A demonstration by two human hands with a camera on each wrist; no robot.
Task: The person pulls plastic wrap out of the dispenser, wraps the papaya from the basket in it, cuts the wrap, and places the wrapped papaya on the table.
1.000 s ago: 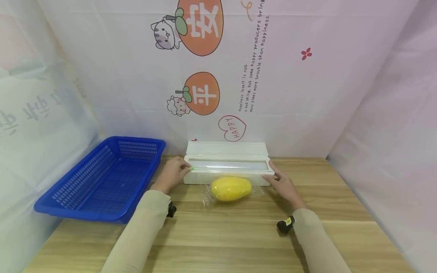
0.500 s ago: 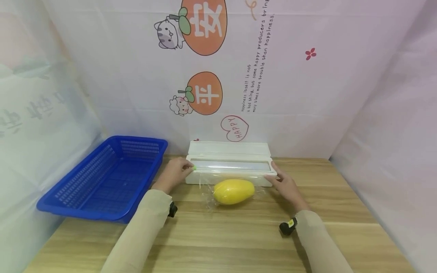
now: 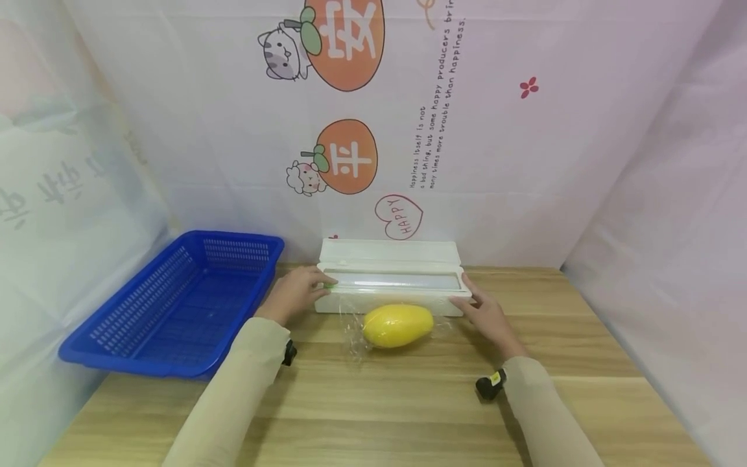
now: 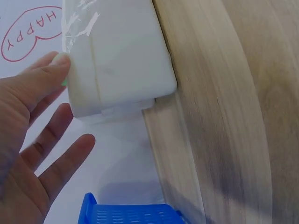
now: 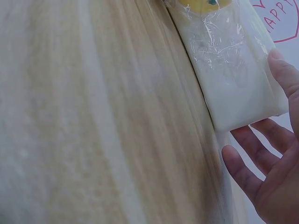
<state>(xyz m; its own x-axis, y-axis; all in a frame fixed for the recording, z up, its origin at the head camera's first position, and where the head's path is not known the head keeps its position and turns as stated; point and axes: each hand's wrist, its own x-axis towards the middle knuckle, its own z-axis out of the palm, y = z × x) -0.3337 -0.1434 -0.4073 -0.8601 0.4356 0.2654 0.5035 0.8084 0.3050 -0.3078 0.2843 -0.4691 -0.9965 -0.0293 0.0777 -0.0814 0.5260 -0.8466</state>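
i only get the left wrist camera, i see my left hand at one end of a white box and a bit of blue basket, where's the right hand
Observer: The right hand is at the opposite end of the white box, its thumb and fingers on that end.

Operator: ok and what's in front of the box

Observer: A yellow fruit, just in front of the box's middle.

Operator: anything standing up at the back of it

Observer: Yes, the box's lid stands open along the back edge.
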